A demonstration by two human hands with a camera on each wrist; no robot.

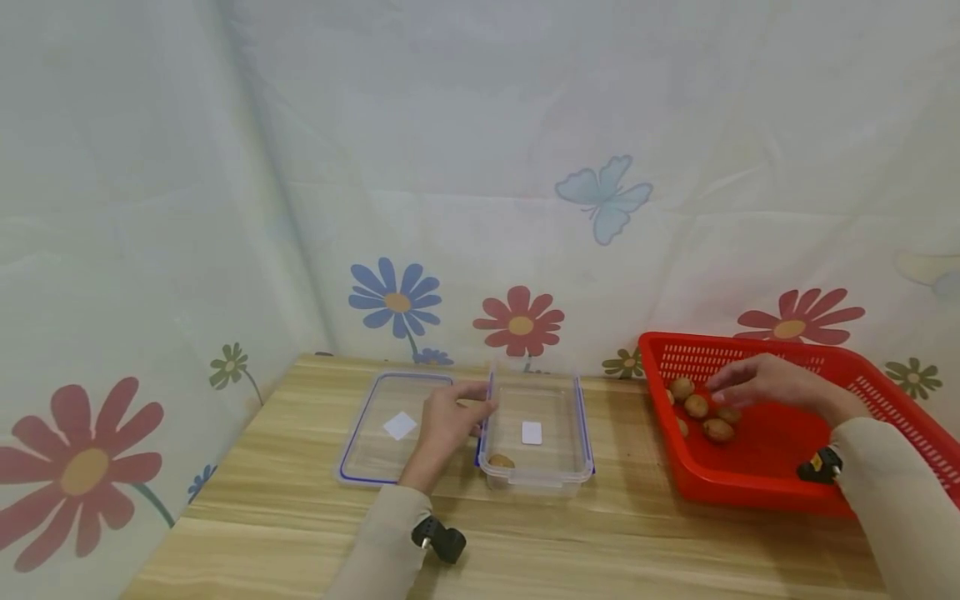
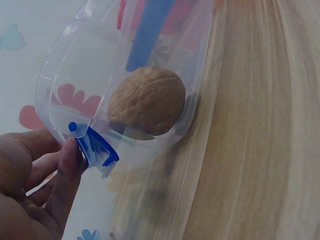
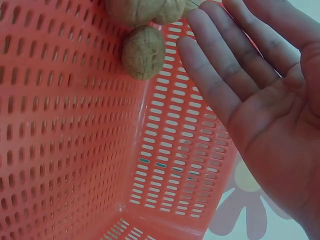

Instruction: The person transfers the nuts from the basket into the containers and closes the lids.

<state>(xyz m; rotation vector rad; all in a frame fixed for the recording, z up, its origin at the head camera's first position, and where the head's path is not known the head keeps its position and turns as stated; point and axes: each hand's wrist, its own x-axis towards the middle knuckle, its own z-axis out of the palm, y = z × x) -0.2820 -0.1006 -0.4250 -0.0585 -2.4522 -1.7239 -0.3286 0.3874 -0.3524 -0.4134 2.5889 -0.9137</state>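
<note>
My left hand (image 1: 448, 421) pinches the left rim of a clear plastic box (image 1: 551, 477) between thumb and fingers, close to its blue clip (image 2: 97, 145). Inside that box lies one walnut (image 2: 147, 102), in the near left corner. Over on the right, my right hand (image 1: 772, 385) reaches into a red slotted basket (image 1: 750, 492) with its fingers extended and nothing held. Its fingertips hover right by several walnuts (image 1: 696, 406) gathered at the basket's left side. In the right wrist view the palm shows bare, with a walnut (image 3: 144, 52) near the fingertips.
A clear lid with a blue seal (image 1: 367, 417) lies flat left of the box, a white label (image 1: 400, 426) on it. Another label (image 1: 532, 432) shows in the box. Behind the wooden table (image 1: 525, 550) hangs a flowered curtain (image 1: 450, 208).
</note>
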